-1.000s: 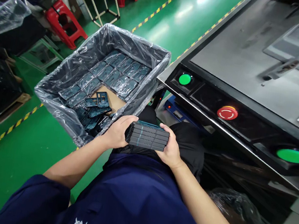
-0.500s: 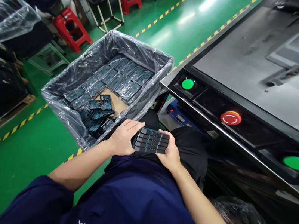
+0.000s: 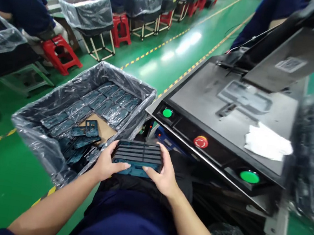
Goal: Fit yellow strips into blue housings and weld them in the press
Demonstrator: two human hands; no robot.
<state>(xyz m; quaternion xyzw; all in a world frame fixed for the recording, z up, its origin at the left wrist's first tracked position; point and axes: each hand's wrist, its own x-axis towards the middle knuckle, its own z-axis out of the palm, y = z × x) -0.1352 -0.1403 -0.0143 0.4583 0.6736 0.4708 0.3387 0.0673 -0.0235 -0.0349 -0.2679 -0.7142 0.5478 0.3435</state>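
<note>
Grey metal press tabletop (image 3: 207,97), flat and matte, on the right; a plastic-lined bin (image 3: 50,148) of dark teal frames on the left. Between them, over the lap, a ridged rectangular stack of frames (image 3: 138,158): left hand (image 3: 107,164) and right hand (image 3: 165,175) fingers clamped on its ends.

Bright, even overhead lighting. Strong glare streaks on the green floor (image 3: 183,46) and sheen on the plastic liner (image 3: 57,105). Soft shadows. Right edge heavily motion-blurred, wide-angle stretch at the borders, centre sharp.
</note>
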